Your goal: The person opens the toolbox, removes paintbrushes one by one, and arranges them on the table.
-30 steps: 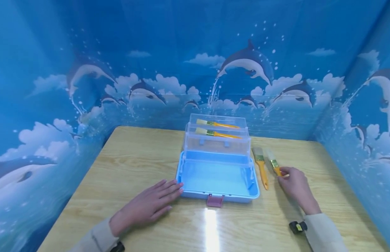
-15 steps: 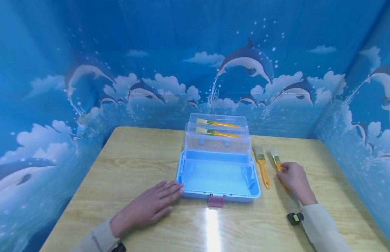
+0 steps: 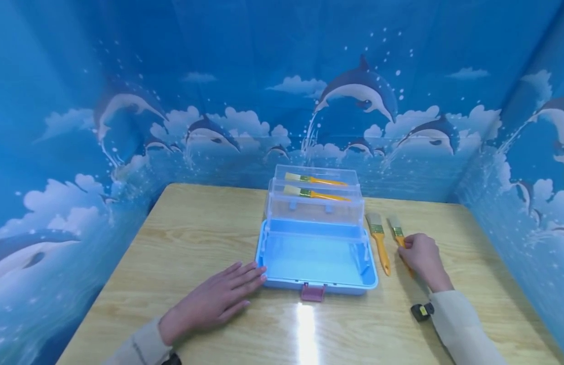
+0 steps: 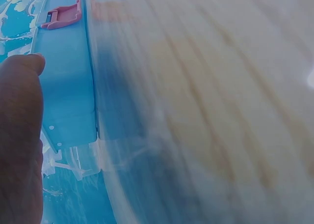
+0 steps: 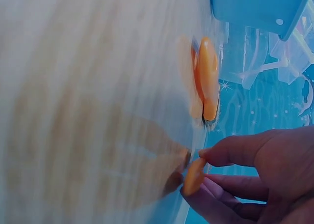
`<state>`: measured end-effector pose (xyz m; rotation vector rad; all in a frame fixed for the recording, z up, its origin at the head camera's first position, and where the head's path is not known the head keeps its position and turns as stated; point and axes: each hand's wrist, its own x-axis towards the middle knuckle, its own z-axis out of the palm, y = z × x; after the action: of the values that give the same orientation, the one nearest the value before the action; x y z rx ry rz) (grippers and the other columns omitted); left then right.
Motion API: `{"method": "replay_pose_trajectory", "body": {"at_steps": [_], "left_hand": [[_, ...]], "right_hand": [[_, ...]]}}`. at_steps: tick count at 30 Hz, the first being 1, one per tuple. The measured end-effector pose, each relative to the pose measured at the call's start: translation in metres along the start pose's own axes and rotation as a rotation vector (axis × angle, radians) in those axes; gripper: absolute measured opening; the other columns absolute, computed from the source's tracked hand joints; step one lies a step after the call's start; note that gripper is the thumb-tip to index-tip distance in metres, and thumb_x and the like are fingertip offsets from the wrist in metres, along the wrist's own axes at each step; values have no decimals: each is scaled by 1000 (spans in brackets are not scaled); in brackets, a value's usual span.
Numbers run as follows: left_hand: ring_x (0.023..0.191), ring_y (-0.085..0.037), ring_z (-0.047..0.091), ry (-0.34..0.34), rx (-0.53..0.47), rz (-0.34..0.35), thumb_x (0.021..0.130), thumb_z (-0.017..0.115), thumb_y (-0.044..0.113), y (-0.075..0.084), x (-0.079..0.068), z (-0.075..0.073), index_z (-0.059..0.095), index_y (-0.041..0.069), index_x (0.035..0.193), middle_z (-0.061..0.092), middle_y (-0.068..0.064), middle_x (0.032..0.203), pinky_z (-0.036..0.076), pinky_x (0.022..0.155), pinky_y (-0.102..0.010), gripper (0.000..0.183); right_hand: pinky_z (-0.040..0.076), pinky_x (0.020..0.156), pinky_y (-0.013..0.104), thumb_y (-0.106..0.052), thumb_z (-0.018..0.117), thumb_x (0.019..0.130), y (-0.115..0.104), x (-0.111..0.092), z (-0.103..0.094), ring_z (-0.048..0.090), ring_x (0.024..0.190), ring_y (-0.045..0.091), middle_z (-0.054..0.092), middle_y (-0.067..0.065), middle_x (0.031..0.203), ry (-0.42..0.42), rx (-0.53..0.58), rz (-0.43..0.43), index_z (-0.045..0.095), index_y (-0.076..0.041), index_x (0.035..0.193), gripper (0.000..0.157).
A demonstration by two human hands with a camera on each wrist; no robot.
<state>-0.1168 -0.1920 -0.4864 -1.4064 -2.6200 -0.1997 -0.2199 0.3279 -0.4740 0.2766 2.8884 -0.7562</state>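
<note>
At the right of the table, my right hand pinches the orange handle of a flat paintbrush between thumb and fingers. The bristles point away from me, and the handle's end shows between the fingers in the right wrist view. Just left of it lies a wider paintbrush, roughly parallel. My left hand lies flat with straight fingers, its fingertips on the front left corner of a blue storage box. In the left wrist view, one digit overlaps the side of the box.
The box stands unfolded, its clear tiered trays raised at the back. They hold an upper paintbrush and a lower paintbrush. A pink latch hangs at the box's front. Dolphin-print cloth surrounds the wooden table.
My right hand has shifted a little forward and left. The paintbrush in it has swung to lie more in line with the wider one beside it. My left hand has stayed still.
</note>
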Motion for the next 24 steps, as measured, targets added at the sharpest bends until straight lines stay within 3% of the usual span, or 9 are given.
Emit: {"method": "replay_pose_trajectory", "body": {"at_steps": [8, 15, 24], "left_hand": [[155, -21, 25, 15, 13, 13, 104, 56, 34, 1, -1, 0, 27, 19, 162, 25, 1, 169, 1, 130, -33, 67], [154, -20, 26, -1, -2, -5, 105, 54, 34, 3, 0, -3, 28, 20, 162, 25, 3, 169, 2, 129, -33, 64], [155, -19, 25, -3, -11, -11, 106, 53, 34, 2, 1, -2, 26, 21, 162, 24, 4, 169, 8, 128, -37, 64]], "right_hand": [[62, 77, 50, -10, 63, 93, -1, 1, -4, 68, 94, 42, 59, 43, 120, -26, -28, 3, 57, 22, 122, 43], [60, 62, 37, -12, 60, 95, -1, 1, -5, 67, 78, 29, 63, 41, 114, -16, -51, -24, 60, 22, 119, 41], [60, 64, 39, -13, 63, 97, 2, 2, -5, 67, 78, 28, 64, 40, 112, -19, -60, -32, 59, 22, 119, 41]]}}
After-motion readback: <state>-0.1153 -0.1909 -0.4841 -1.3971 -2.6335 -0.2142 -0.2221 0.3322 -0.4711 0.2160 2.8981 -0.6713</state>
